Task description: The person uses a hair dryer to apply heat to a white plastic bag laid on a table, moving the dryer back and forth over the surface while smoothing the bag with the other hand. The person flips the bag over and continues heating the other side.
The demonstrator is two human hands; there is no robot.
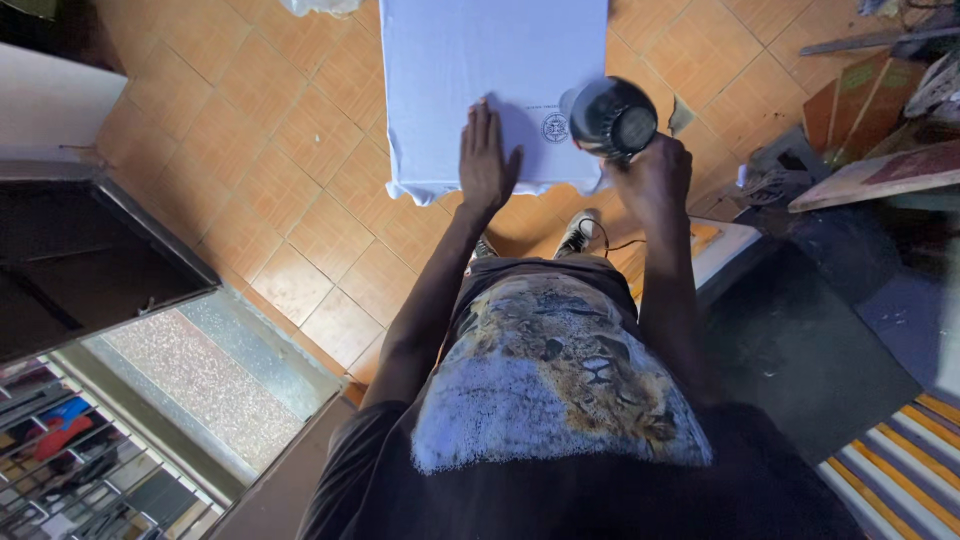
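The left hand [487,160] lay flat and open on the white T-shirt [470,70], with the fingers stretched and close together, pressing the cloth down and gripping nothing. The T-shirt was spread over a raised flat surface in front of the person, above the orange tiled floor [300,230], and its lower edge hung a little wavy just below the wrist. A small round printed emblem [555,127] was on the cloth, just beside the left hand and between the two hands. The right hand [655,170] was closed around the handle of a dark heat gun [612,117], whose round end was turned toward the camera and stood over the right edge of the shirt, very near the emblem. A thin cord [610,243] ran down from the right hand toward the person's shoe [577,232]. To the right there were wooden boards [870,175], well apart from the shirt.
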